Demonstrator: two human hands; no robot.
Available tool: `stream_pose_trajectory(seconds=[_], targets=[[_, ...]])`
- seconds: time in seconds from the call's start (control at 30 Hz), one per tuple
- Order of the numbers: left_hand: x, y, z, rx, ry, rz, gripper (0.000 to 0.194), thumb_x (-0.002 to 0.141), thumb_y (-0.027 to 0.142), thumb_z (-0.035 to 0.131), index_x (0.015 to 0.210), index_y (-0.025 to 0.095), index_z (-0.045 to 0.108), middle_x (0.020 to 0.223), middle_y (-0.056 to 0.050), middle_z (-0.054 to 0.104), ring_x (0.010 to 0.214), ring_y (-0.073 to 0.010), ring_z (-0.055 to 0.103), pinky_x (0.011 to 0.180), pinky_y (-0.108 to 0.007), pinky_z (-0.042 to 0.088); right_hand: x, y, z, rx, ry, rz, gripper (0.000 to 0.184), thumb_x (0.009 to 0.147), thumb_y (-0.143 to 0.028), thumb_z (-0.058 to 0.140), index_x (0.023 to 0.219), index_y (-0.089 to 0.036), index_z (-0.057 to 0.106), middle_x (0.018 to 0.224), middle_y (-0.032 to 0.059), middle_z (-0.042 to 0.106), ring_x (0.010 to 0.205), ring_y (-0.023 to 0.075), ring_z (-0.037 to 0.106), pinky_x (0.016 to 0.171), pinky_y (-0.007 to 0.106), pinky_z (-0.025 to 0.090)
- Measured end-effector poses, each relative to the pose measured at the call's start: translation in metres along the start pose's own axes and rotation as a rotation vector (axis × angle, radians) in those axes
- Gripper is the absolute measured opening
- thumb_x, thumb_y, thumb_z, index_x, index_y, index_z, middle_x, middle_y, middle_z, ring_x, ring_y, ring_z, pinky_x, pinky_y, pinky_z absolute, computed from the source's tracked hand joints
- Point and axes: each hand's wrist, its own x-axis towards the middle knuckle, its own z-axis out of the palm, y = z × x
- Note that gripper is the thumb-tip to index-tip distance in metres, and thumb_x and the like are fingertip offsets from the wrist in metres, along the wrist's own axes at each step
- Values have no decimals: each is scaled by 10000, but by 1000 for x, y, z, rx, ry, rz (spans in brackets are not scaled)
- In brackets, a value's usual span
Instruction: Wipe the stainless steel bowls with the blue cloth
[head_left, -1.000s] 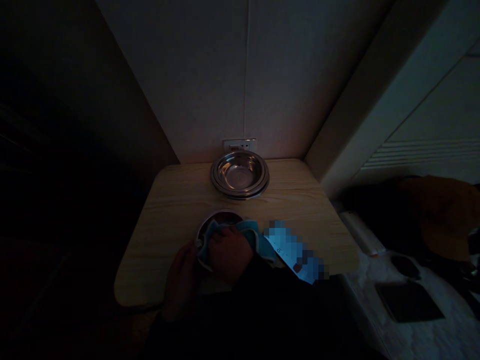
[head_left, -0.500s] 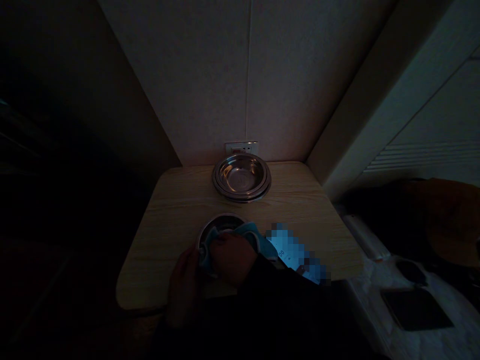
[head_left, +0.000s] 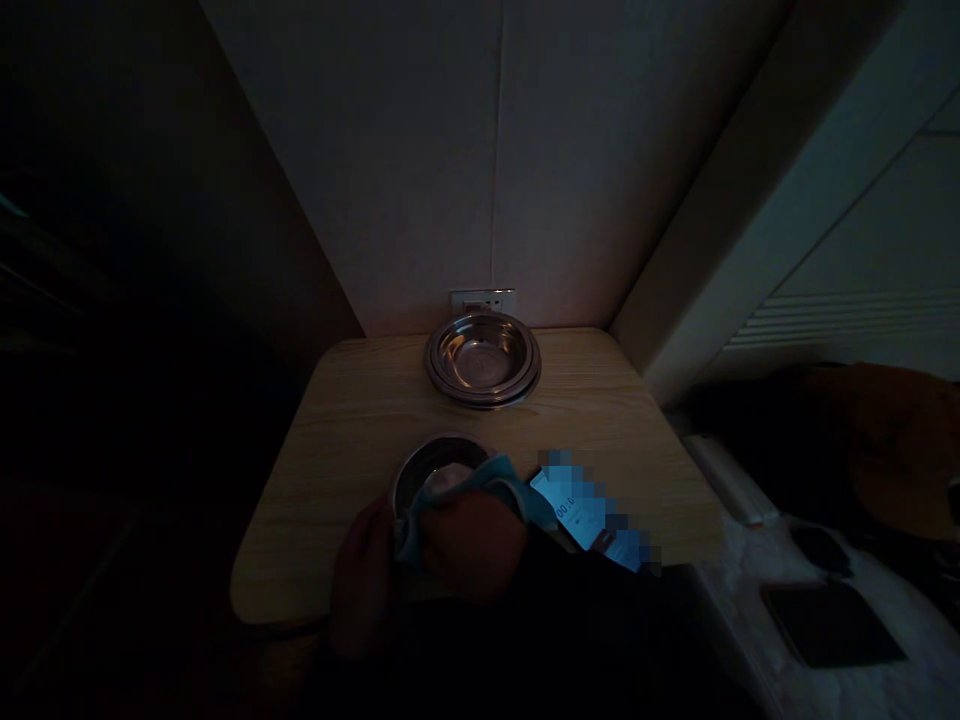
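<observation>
A round metal bowl (head_left: 417, 470) sits on the small wooden table near its front edge. My left hand (head_left: 365, 570) grips the bowl's rim at the near left. In my right hand (head_left: 476, 545) is a blue cloth (head_left: 534, 506), bunched under closed fingers and pressed against the near side of the bowl. Part of the cloth hangs over the right rim. The bowl's near side is hidden by my hands and the cloth. Dim light blurs the fingers of both hands.
A stack of metal dishes (head_left: 484, 360) stands at the back of the wooden table (head_left: 337, 430), below a wall socket (head_left: 459, 300). A lit phone (head_left: 577, 510) lies right of the bowl. Beyond the table's right edge are a dark tablet-like object (head_left: 832, 624) and an orange-brown item (head_left: 900, 450).
My right hand and the cloth have moved slightly toward me and right, showing more of the bowl's inside. My left hand stays at the rim.
</observation>
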Motion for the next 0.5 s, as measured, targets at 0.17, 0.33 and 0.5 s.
stream_pose_trajectory(seconds=[0.17, 0.33, 0.5], targets=[[-1, 4, -1, 2, -28, -46, 378, 717, 433, 553, 963, 166, 658, 1036, -84, 684, 971, -255, 602, 834, -338, 448, -15, -4, -8, 5, -33, 26, 212, 833, -224, 496, 871, -114, 673, 892, 154, 687, 896, 230, 637, 790, 336, 455], [1, 5, -2, -31, -33, -54, 312, 709, 402, 564, 921, 195, 661, 1013, -70, 690, 982, -252, 603, 853, -335, 448, -7, -18, 1, 82, 9, 106, 230, 844, -212, 478, 943, -115, 661, 952, 147, 678, 935, 247, 624, 830, 374, 446], [1, 5, -1, -117, -24, -141, 316, 711, 350, 579, 967, 178, 648, 1038, -83, 673, 1025, -278, 579, 907, -389, 413, 13, -17, 12, 105, 134, 114, 244, 856, -193, 449, 975, -92, 636, 988, 148, 667, 1011, 253, 582, 878, 413, 415]])
